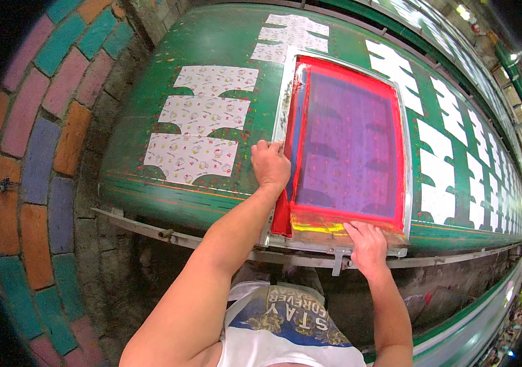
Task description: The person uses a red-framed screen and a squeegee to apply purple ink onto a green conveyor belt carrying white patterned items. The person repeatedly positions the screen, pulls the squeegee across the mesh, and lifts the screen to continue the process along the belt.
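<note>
A screen-printing frame with a metal border, red edges and a purple mesh lies on the green printing table, with yellow ink along its near edge. Patterned fabric pieces show faintly through the mesh. My left hand is closed on the frame's left side, by a dark red and blue strip. My right hand grips the near edge toward the right corner, fingers bent over it.
The long green table carries rows of printed fabric pieces on the left and white pieces on the right. A metal rail runs along its front. A wall of coloured bricks stands at the left.
</note>
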